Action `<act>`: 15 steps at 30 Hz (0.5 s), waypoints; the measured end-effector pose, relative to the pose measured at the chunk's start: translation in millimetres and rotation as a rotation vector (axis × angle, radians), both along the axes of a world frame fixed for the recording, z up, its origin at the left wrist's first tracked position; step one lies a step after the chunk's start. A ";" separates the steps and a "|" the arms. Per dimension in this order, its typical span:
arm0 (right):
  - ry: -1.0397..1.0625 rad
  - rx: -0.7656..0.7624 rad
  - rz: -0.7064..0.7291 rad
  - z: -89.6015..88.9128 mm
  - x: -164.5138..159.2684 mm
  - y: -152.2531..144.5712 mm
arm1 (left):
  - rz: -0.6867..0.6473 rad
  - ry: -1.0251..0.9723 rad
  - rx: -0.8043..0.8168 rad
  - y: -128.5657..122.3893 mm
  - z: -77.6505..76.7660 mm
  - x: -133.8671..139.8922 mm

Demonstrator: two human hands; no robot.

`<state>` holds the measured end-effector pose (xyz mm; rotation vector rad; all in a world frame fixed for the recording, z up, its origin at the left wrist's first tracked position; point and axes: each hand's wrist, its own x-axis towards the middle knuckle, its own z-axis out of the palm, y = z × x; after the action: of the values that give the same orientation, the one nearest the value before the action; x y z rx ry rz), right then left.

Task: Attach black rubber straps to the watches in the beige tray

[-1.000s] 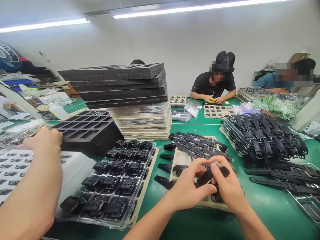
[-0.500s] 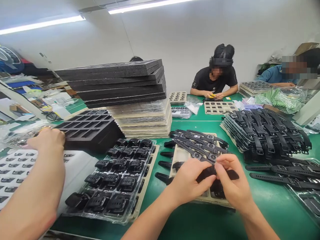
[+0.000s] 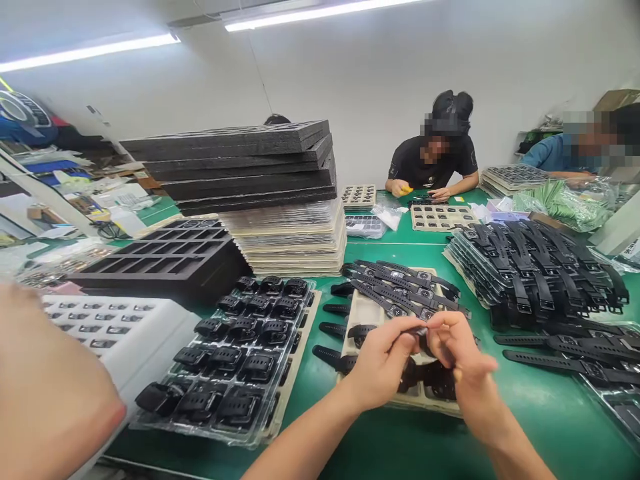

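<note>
Above a beige tray, my left hand is closed, thumb and fingers pinching a black watch strap. My right hand meets it from the other side, thumb and index finger closed on the same strap, whose far part is hidden behind the fingers. Several black smartwatches with straps laid out lie across the tray's far half. Below my hands, more black straps sit in the tray's near compartments, partly covered. Strap ends stick out past the tray's left side.
On the left stands a clear tray of strapped watches, beside white foam and a co-worker's arm. A tall stack of black foam rises behind. Piled watches lie at right. Two co-workers sit across the table.
My right hand has turned, its fingers opening outward while the fingertips stay at the strap. The strap end beyond that hand no longer shows. The co-worker's arm at left has drawn back toward me.
</note>
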<state>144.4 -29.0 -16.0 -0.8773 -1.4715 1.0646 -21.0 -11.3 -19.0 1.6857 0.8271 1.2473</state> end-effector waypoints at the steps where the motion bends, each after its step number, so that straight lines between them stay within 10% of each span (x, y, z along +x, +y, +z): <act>1: 0.011 0.006 0.045 -0.2 -0.1 -1.2 | -0.013 -0.121 -0.086 1.9 -1.5 1.6; 4: 0.101 -0.087 0.016 2.0 -6.6 -1.2 | -0.052 -0.345 -0.214 3.6 -1.4 4.3; 15: 0.090 -0.043 -0.310 -5.1 -23.8 0.2 | -0.006 -0.105 0.091 -11.5 6.3 15.7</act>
<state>120.6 -28.8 -21.1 -1.0367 -1.1959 0.8949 -5.3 -22.9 -12.7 1.6774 0.7111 1.3750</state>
